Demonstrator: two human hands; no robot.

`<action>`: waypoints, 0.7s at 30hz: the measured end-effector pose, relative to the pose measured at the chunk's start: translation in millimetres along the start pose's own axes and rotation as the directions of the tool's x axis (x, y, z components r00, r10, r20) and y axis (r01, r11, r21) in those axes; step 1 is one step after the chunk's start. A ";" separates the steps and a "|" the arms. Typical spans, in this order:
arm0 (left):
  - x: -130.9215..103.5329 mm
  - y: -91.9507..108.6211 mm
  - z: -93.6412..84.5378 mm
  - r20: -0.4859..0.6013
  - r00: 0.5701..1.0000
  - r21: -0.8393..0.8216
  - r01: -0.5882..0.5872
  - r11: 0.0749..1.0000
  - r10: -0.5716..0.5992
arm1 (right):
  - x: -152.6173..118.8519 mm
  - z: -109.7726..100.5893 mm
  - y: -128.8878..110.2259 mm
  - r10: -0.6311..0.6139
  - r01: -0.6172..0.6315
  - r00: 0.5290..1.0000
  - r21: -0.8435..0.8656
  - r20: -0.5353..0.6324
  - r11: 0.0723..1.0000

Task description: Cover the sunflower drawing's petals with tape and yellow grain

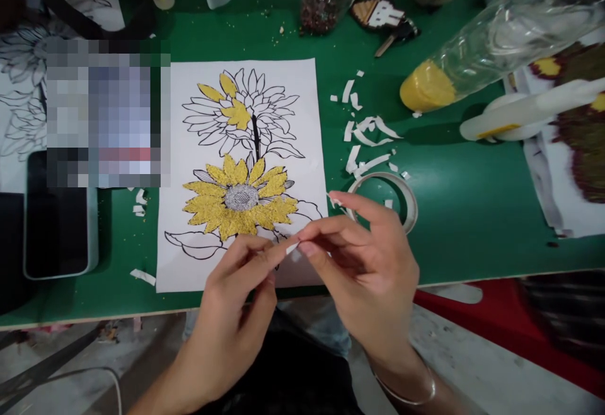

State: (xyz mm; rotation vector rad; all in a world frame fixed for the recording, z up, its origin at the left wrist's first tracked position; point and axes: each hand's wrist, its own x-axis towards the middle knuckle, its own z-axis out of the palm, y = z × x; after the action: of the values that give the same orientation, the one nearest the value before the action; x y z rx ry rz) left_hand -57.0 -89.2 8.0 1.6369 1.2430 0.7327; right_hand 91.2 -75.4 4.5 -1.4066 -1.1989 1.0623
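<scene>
Over the lower edge of the drawing sheet (302,81), my two hands meet at the fingertips. My right hand (371,263) pinches a small strip of white tape (292,248) between thumb and forefinger. Closed and half curled, my left hand (239,301) has its forefinger against the same strip; what lies under its other fingers is hidden. Another white scrap (334,201) clings near a raised right fingertip. On the sheet, a sunflower (227,216) has gritty yellow petals and a grey centre. The upper flower (236,114) is partly yellow, otherwise black outline.
Right of the sheet lie torn white scraps (373,131) and a tape roll (410,204). A bottle with yellow grains (428,86), a white glue bottle (524,112) and keys (387,21) are beyond. A phone (61,219) lies left, near the green table's front edge (113,320).
</scene>
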 end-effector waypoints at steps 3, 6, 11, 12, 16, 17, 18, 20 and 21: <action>2.4 -0.2 0.4 -0.036 0.998 0.130 -0.037 0.991 0.042 | 3.7 -1.2 -0.2 0.002 -0.004 0.999 0.034 0.046 0.999; 4.7 -0.1 2.3 -0.098 0.989 0.292 -0.078 0.953 0.111 | 9.2 -2.5 -2.2 -0.004 0.000 0.995 0.043 0.096 0.999; 6.7 -1.0 5.8 -0.147 0.969 0.511 -0.095 0.854 0.196 | 22.3 -4.2 -6.5 -0.024 0.033 0.987 -0.056 0.159 0.998; 7.2 -1.8 5.9 -0.161 0.965 0.551 -0.086 0.830 0.207 | 25.3 -4.7 -7.4 -0.030 0.047 0.984 -0.095 0.173 0.994; 10.2 -8.0 3.5 -0.273 0.936 0.704 0.036 0.710 0.223 | 38.7 -8.8 -11.2 -0.076 0.126 0.980 -0.271 0.185 0.954; 10.9 -10.1 2.5 -0.302 0.926 0.726 0.069 0.684 0.228 | 42.4 -10.1 -11.6 -0.070 0.130 0.978 -0.313 0.195 0.941; 11.6 -12.1 1.6 -0.316 0.920 0.737 0.086 0.670 0.230 | 46.2 -11.3 -11.5 -0.053 0.128 0.976 -0.351 0.213 0.928; 12.7 -15.3 0.5 -0.301 0.928 0.735 0.078 0.674 0.221 | 53.6 -13.0 -10.2 -0.001 0.115 0.962 -0.405 0.271 0.907; 13.3 -16.4 0.4 -0.281 0.936 0.727 0.064 0.683 0.211 | 56.9 -13.5 -9.0 0.025 0.111 0.952 -0.422 0.304 0.900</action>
State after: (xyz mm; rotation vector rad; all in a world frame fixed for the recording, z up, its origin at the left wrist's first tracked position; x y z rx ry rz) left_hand -59.0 -75.7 -8.2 2.2841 1.9045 0.6171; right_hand 110.8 -20.4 13.9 -1.5783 -1.7713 1.0430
